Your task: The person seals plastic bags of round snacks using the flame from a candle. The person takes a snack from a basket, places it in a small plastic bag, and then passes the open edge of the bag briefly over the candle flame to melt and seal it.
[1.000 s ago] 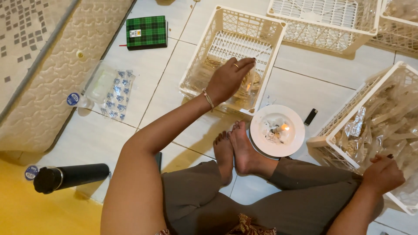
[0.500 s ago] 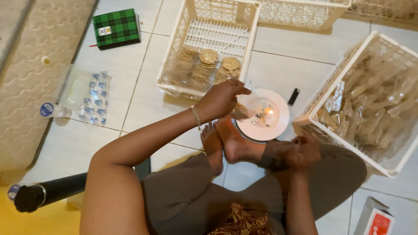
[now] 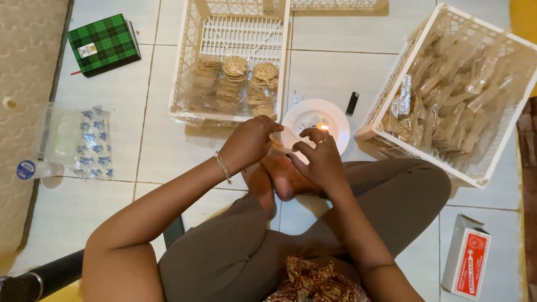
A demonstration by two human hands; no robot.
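Note:
My left hand (image 3: 249, 142) and my right hand (image 3: 320, 159) meet above my crossed feet, at the near rim of a white plate (image 3: 335, 114). Pinched between their fingertips is a small packet (image 3: 277, 144) with something brown in it; most of it is hidden. A small flame (image 3: 322, 127) burns on the plate just beyond my right fingers. A black lighter (image 3: 352, 103) lies on the tiles behind the plate.
A white crate (image 3: 190, 61) holding bagged stacks of round cookies (image 3: 235, 81) stands ahead on the left. A second crate (image 3: 391, 120) of wrapped packs is on the right. A green plaid box (image 3: 103, 36), printed plastic bags (image 3: 84, 142), a mattress edge (image 3: 22, 112) and a red-and-white carton (image 3: 467, 257) surround me.
My left hand came back from the cookie crate and my right hand from the right crate. Both now meet at the plate with the small packet between them.

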